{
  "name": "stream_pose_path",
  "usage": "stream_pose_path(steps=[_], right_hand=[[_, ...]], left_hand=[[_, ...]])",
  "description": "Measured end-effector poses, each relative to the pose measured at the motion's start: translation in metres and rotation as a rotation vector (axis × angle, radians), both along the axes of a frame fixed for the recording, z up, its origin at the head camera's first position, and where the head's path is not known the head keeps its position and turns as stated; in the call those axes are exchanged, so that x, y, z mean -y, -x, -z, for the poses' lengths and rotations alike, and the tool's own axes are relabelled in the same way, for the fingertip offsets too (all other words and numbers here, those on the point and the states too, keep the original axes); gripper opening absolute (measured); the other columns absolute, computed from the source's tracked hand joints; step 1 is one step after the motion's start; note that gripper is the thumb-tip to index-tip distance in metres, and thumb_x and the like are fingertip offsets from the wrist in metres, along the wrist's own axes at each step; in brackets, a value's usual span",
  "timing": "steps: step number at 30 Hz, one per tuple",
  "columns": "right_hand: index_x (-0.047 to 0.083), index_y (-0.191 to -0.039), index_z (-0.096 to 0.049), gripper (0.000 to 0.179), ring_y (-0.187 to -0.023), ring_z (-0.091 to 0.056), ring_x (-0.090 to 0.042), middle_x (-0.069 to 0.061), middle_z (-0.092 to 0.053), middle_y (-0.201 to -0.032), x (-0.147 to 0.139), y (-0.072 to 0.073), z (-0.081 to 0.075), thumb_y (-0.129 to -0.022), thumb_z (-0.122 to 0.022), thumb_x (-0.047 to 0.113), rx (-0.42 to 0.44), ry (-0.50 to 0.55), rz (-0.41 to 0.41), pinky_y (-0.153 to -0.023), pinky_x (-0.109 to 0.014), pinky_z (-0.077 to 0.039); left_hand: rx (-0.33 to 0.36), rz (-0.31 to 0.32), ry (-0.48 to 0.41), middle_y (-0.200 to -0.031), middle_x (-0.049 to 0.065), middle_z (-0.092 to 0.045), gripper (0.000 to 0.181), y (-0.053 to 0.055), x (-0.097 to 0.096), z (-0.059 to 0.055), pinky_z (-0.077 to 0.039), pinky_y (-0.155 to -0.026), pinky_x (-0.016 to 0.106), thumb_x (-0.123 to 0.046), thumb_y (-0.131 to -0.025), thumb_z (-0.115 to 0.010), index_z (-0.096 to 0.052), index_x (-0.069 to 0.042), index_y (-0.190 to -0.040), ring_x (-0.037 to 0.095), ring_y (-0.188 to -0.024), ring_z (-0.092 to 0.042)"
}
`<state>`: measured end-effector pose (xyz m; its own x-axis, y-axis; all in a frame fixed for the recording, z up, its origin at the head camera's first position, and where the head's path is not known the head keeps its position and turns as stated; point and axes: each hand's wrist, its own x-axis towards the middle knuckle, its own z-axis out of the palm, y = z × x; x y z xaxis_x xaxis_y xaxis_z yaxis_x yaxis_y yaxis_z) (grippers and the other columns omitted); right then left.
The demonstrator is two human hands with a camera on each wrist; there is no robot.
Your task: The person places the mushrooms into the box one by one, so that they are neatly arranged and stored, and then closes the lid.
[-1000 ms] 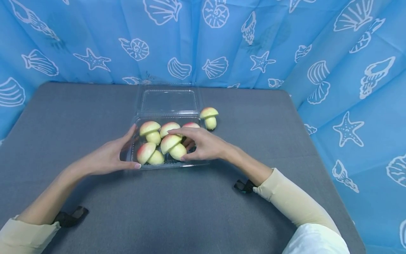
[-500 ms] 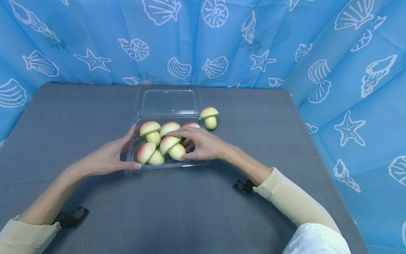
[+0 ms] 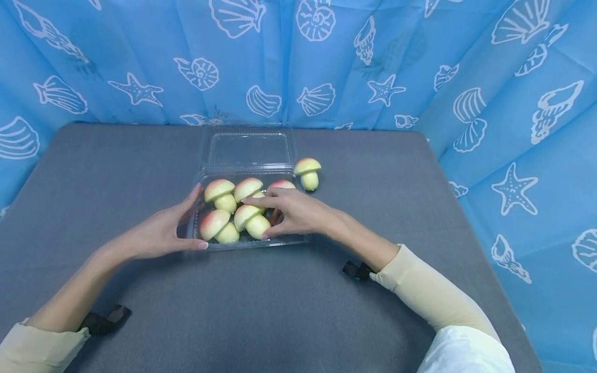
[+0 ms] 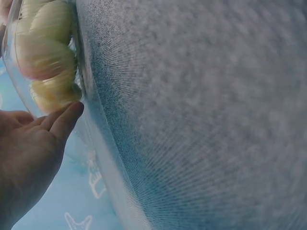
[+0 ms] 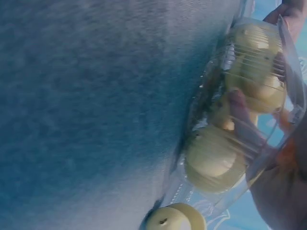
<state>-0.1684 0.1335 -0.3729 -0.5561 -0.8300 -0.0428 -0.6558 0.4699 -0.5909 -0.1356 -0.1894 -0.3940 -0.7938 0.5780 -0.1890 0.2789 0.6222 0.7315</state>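
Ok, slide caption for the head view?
Right hand touching a yellow, mushroom-shaped piece inside an open, clear plastic container; left hand alongside.

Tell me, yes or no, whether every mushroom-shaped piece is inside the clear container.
No, one mushroom-shaped piece sits outside the clear container, on the gray table near its far right corner.

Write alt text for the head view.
The right hand curves around a yellow mushroom shape inside an open clear box on a gray table; the left hand touches the box's left end. Four more shapes show inside, another shape outside.
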Motion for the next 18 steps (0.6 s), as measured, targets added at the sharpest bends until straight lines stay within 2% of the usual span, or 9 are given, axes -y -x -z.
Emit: stream_pose_path(steps=[5, 11, 18], right_hand=[[0.018, -0.151, -0.045, 0.074, -0.079, -0.066, 0.002, 0.006, -0.067, -0.093, 0.001, 0.0019, -0.0013, -0.087, -0.079, 0.028, 0.007, -0.013, -0.034, -0.074, -0.016, -0.054], [0.016, -0.152, -0.042, 0.074, -0.088, -0.069, -0.002, -0.001, -0.064, -0.105, 0.0017, 0.0029, -0.0052, -0.088, -0.078, 0.018, 0.064, -0.082, -0.039, -0.078, -0.015, -0.054], [0.018, -0.155, -0.037, 0.078, -0.099, -0.068, -0.005, 0.0, -0.063, -0.102, 0.003, 0.0027, -0.0084, -0.088, -0.076, 0.015, 0.033, -0.18, -0.077, -0.081, -0.016, -0.053]], left_hand=[[-0.007, 0.008, -0.002, -0.166, 0.015, 0.001, 0.121, 0.0005, -0.0009, -0.0002, -0.033, -0.111, 0.057, -0.043, -0.085, -0.078, 0.014, -0.017, -0.158, 0.045, -0.142, -0.029], [-0.02, 0.01, 0.003, -0.165, 0.016, 0.002, 0.121, 0.0003, -0.0012, -0.0016, -0.032, -0.112, 0.057, -0.042, -0.085, -0.079, 0.014, -0.017, -0.158, 0.046, -0.141, -0.03], [-0.019, 0.011, 0.001, -0.166, 0.015, 0.001, 0.121, -0.0021, -0.0014, -0.0002, -0.033, -0.111, 0.056, -0.045, -0.085, -0.078, 0.013, -0.015, -0.158, 0.044, -0.143, -0.028]])
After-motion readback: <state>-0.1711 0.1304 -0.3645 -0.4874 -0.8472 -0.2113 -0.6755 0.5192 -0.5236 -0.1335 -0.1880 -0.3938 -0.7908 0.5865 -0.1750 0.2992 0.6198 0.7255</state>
